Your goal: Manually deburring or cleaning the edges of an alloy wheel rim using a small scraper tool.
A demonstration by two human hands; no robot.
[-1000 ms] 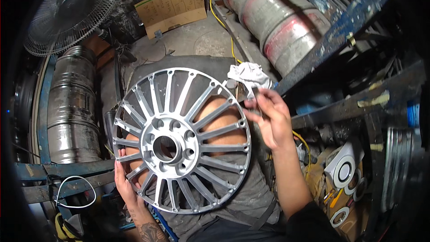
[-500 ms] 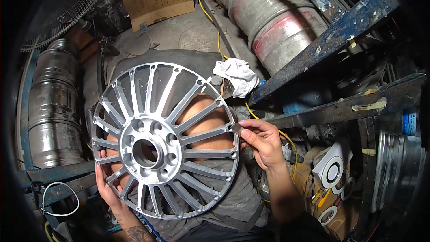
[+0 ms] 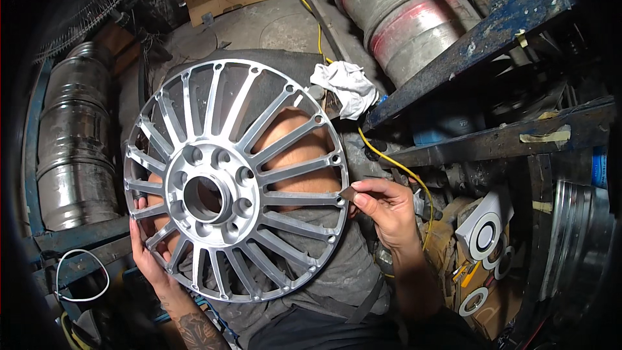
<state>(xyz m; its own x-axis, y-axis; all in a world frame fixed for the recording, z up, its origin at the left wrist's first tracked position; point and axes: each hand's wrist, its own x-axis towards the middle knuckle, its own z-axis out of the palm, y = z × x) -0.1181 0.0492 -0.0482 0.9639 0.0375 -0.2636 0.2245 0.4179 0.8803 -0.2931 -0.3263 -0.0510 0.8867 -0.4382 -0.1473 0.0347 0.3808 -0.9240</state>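
Observation:
A silvery wheel face [image 3: 243, 189] with many thin spokes and a ring of bolt holes round its open centre rests over my lap, tilted toward me. My left hand [image 3: 150, 258] grips its lower left rim, the fingers partly hidden behind the spokes. At the right rim, my right hand [image 3: 390, 212] pinches a small dark flat piece [image 3: 348, 192] between thumb and fingers. That piece looks like folded sandpaper and touches the rim by a spoke's end. Bare legs and grey cloth [image 3: 343, 259] show through and below the wheel.
A white rag [image 3: 346, 87] lies beyond the rim. Stacked metal wheel barrels stand at the left [image 3: 74, 149] and far right [image 3: 414, 26]. Blue steel beams [image 3: 466, 52] cross on the right, near a yellow cable [image 3: 405, 168]. White ring-shaped discs [image 3: 484, 236] sit at lower right.
My right hand has moved down along the rim to a lower spoke end, still pinching the small piece. The whole view has shifted slightly, so the wheel sits higher in it.

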